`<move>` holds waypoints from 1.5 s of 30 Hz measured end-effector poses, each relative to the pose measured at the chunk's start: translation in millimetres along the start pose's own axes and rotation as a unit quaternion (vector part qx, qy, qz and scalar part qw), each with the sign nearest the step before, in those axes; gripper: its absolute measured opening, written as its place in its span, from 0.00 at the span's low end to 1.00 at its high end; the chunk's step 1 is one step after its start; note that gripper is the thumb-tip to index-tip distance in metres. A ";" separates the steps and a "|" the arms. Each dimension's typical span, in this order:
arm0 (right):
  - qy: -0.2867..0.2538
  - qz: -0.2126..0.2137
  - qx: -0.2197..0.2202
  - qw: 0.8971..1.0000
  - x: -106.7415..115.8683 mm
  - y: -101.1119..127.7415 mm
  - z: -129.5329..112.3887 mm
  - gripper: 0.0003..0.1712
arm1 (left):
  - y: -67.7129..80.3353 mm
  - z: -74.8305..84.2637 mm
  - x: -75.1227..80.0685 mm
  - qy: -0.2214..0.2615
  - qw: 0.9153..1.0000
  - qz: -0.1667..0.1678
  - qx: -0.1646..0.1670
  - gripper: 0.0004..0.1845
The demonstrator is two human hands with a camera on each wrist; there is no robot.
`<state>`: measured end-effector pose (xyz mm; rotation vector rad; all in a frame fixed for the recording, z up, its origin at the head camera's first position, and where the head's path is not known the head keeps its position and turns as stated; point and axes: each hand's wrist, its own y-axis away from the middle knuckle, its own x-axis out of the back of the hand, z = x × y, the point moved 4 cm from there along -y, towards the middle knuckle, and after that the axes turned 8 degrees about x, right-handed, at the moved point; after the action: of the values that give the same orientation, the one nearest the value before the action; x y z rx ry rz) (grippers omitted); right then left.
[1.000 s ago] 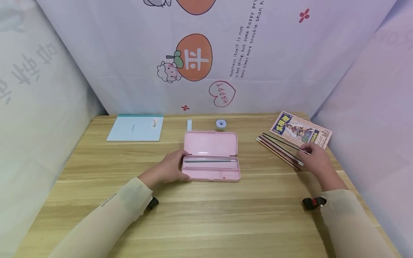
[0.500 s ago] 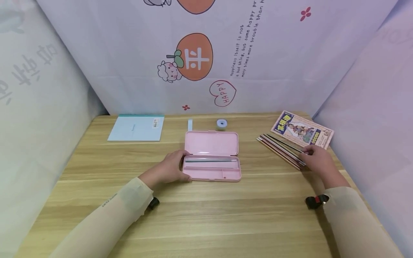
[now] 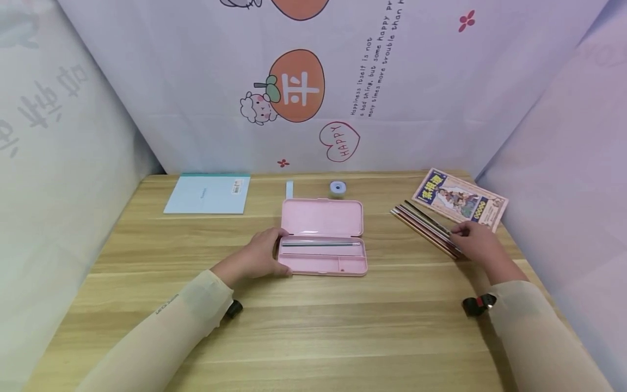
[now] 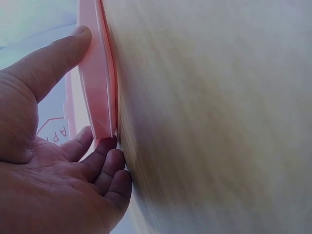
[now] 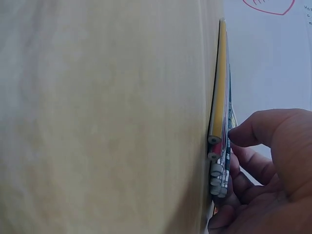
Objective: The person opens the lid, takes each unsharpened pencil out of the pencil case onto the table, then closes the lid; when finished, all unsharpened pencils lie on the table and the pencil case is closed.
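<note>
My left hand (image 3: 254,256) grips the left end of an open pink pencil case (image 3: 320,218), thumb on its front wall and fingers at the end, as the left wrist view shows. A dark pencil (image 3: 318,245) lies in the long rear compartment of the case. Over on the right, my right hand (image 3: 482,245) pinches a dark pencil (image 3: 428,218) at the far side of a bundle of several pencils (image 3: 418,231). In the right wrist view the thumb presses against that dark green pencil (image 5: 229,117), beside a yellow pencil (image 5: 221,87); the other fingers are partly hidden.
A comic book (image 3: 460,198) lies just behind the pencils. Behind the case are a pale blue strip (image 3: 289,189) and a small round lilac item (image 3: 338,188). A light blue notebook (image 3: 208,194) sits at the back left. A printed cloth (image 3: 196,109) hangs behind the table.
The dark pencil in my right hand has swung closer alongside the bundle. That hand has shifted only slightly. My left hand stays on the case.
</note>
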<state>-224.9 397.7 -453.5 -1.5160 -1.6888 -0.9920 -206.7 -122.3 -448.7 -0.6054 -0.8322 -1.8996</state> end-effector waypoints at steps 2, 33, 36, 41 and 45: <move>-0.002 -0.001 0.001 1.000 -1.1 -0.4 -0.4 0.22 | 0.1 -0.4 0.1 0.001 1.000 0.001 0.001 0.48; 0.051 -0.030 0.275 0.960 -114.3 24.2 -224.6 0.18 | 1.0 -1.9 -0.5 0.008 1.000 0.002 0.002 0.48; 0.077 -0.040 0.275 0.957 -121.3 22.2 -234.6 0.19 | 0.9 -2.1 -0.7 0.007 1.000 0.003 -0.001 0.48; 0.104 -0.042 0.259 0.959 -125.4 19.9 -238.9 0.20 | 0.3 -1.7 -1.0 0.006 1.000 0.003 -0.007 0.47; 0.107 -0.042 0.245 0.963 -125.0 19.1 -240.6 0.20 | -0.5 -2.5 -0.5 0.007 1.000 0.002 -0.004 0.47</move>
<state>-195.5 127.9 -438.3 -0.9857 -1.6937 -0.6788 -207.0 -123.8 -450.8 -0.5976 -0.8130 -1.9026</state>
